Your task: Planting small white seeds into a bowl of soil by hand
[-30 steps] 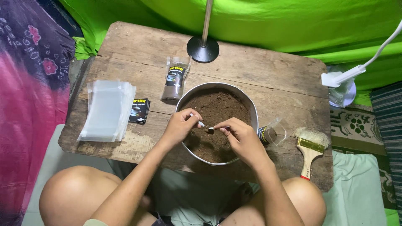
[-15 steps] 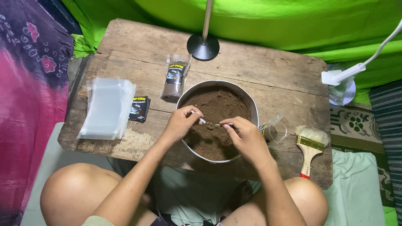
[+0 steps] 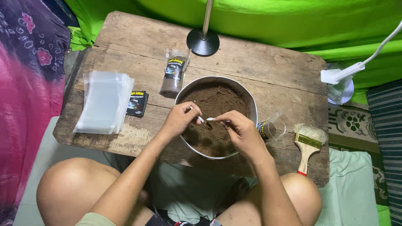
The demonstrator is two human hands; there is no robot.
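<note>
A round metal bowl (image 3: 252, 104) of brown powder (image 3: 215, 100) stands on the wooden board (image 3: 138, 46) in front of me. Both hands hover over the powder near the bowl's middle. My left hand (image 3: 179, 120) pinches the handle of a small white spoon (image 3: 200, 119). My right hand (image 3: 240, 133) pinches a second small white utensil (image 3: 210, 119), its tip almost meeting the spoon's. What lies in the spoon is too small to tell.
A filled packet (image 3: 172, 77) lies behind the bowl, with black labels (image 3: 137, 104) and a stack of clear bags (image 3: 104, 102) to its left. An open clear packet (image 3: 273, 129) and a brush (image 3: 308, 145) lie right. A lamp base (image 3: 203, 42) stands at the back.
Both hands stay over the powder and have drawn slightly closer together, the two utensil tips nearly meeting. Nothing else on the board has moved.
</note>
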